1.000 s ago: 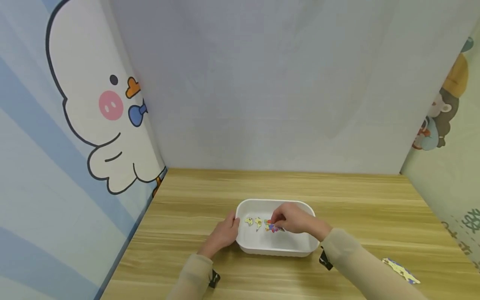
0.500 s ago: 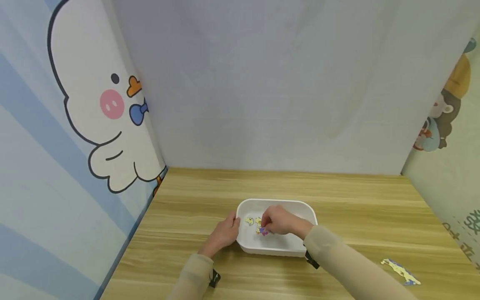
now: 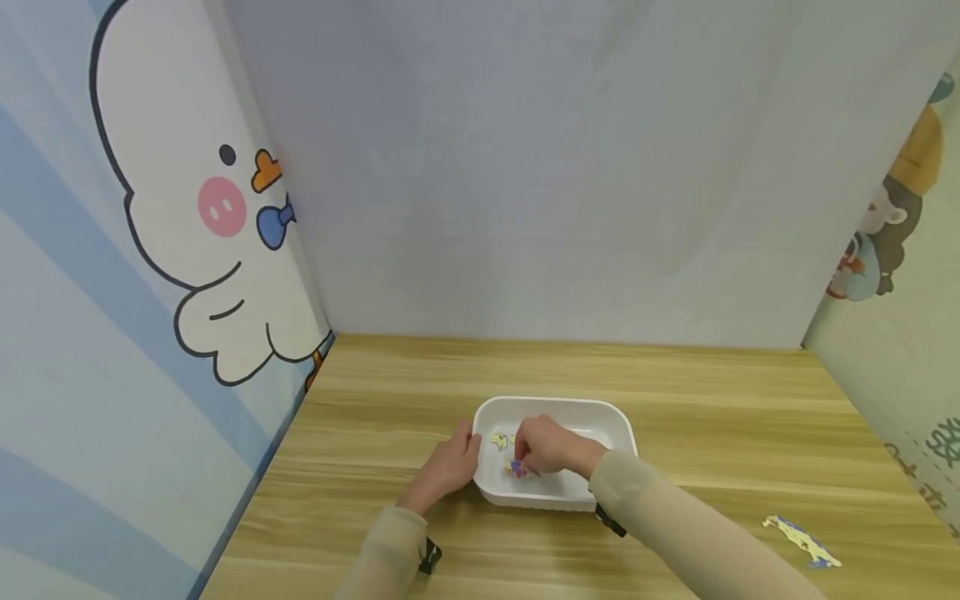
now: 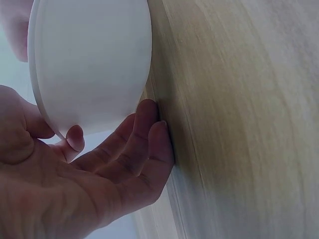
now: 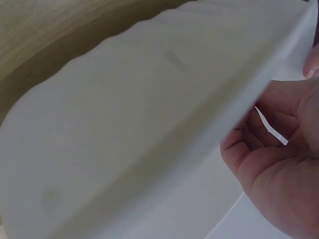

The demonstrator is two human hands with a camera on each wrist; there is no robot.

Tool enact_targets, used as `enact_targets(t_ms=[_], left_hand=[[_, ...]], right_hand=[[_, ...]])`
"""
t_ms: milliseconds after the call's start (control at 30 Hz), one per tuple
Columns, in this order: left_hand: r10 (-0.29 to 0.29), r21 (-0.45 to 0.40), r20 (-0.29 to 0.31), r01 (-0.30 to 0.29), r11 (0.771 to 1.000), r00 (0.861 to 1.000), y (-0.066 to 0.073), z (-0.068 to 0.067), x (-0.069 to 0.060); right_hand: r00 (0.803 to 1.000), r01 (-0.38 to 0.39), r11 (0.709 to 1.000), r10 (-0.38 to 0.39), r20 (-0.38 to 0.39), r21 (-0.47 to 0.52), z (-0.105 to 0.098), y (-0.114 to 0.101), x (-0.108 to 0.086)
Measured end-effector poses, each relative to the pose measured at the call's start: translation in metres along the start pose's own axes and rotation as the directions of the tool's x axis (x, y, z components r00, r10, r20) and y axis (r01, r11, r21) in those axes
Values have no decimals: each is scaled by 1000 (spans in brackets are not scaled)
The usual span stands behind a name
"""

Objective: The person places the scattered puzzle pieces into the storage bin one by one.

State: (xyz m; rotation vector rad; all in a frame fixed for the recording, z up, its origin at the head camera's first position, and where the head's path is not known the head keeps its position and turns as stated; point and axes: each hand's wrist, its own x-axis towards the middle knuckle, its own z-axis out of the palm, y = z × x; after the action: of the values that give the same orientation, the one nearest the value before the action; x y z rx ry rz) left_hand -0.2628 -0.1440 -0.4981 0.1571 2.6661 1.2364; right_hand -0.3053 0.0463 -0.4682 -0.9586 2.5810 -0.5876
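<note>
A white rectangular plastic tray (image 3: 555, 503) stands on the wooden table. My left hand (image 3: 446, 462) grips its left end; in the left wrist view, the thumb and a finger pinch the rim while other fingers lie low beside the wall. Inside the tray my right hand (image 3: 551, 446) reaches down, pinching a small flat multicoloured piece (image 3: 516, 469) by its right side near the tray floor. The fingertips are hidden behind the tray wall in the right wrist view. A pale yellow cut-out piece (image 3: 499, 441) lies left of that hand, with another mostly hidden behind the fingers.
A long yellow and blue flat piece (image 3: 802, 543) lies on the wooden table (image 3: 405, 375) at the right. A grey-white curtain (image 3: 510, 167) hangs along the back edge. Printed cloths stand at both sides, the left one showing a large white cartoon bird (image 3: 180, 167).
My right hand has moved left and slightly toward me inside the tray, along with the multicoloured piece. My left hand has kept its grip on the tray's left end.
</note>
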Motion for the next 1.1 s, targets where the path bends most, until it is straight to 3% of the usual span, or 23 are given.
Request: enact_targets(t_ms=[667,967,1100], left_hand=[[29,23,-11,-29,999,1000,-1,0,1],[20,20,0,-20,1000,1000,-3,0,1],[23,11,9,-23,1000,1000,-3,0,1]], right_hand=[[999,-39,999,40,35,-8,11,-6,3],[1000,8,998,-8,-8,-70,16,-9,0],[1000,-12,994,11,-3,-105,18,-9,1]])
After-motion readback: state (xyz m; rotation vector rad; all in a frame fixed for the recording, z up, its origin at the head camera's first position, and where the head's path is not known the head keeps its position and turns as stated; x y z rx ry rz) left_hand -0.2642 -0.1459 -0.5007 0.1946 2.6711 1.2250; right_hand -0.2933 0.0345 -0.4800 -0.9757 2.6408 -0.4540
